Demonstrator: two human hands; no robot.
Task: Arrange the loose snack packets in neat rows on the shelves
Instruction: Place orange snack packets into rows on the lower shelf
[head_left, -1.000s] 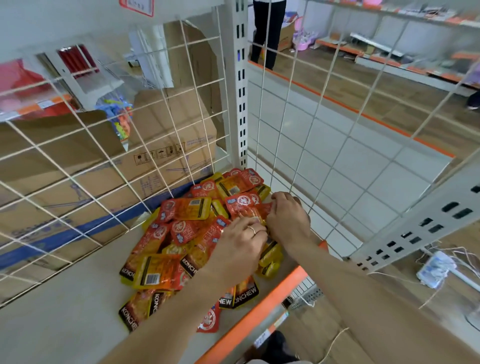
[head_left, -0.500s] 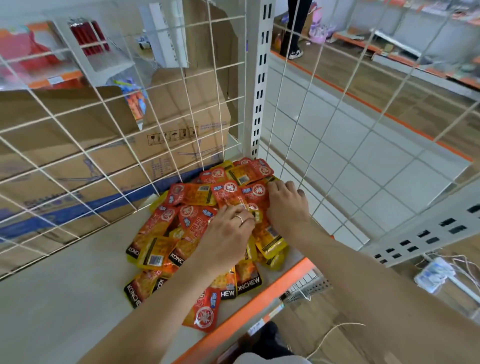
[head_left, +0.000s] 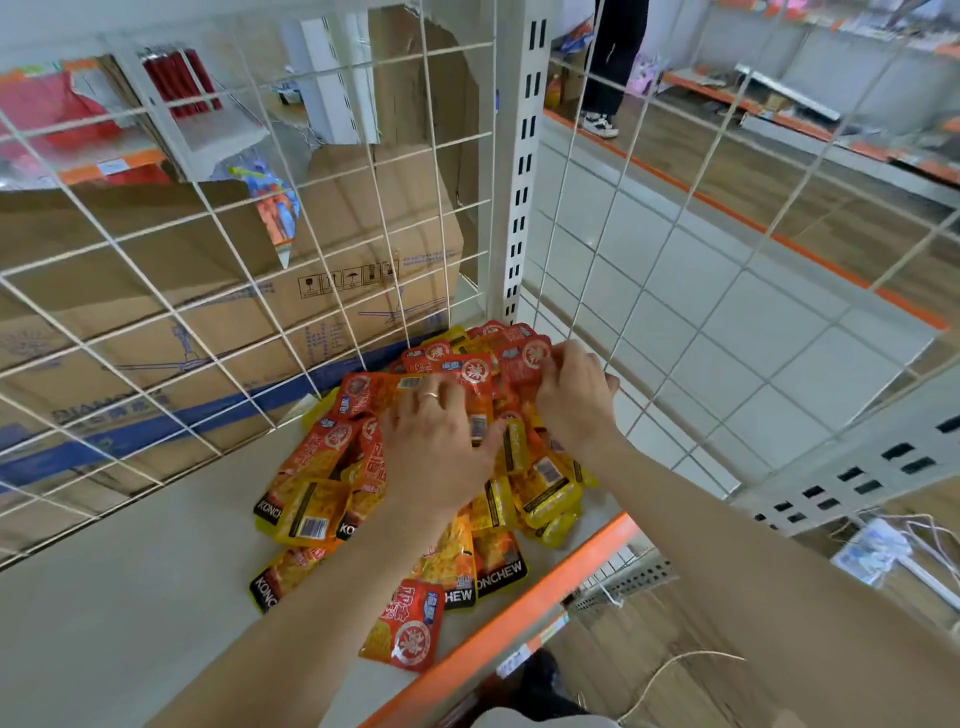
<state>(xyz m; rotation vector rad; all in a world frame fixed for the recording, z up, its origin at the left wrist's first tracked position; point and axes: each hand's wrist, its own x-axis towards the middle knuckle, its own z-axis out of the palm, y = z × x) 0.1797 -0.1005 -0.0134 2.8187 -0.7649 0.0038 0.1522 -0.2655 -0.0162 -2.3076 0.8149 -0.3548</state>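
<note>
snack packets (head_left: 322, 483) lay heaped on shelf (head_left: 130, 597) at foot of corner post (head_left: 519, 208). my left hand (head_left: 441, 441) lay flat, fingers spread, on heap's middle. my right hand (head_left: 571, 400), nearer post, pinched red packet (head_left: 522, 358) at heap's far end.

The person's forearms were bare up to the picture's edge, and the left hand (head_left: 441, 447) wore a thin gold ring (head_left: 430, 395).

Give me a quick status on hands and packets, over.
Left hand flat on the heap. Right hand pinching a red packet at the back, mesh close beside. No rows yet.
</note>
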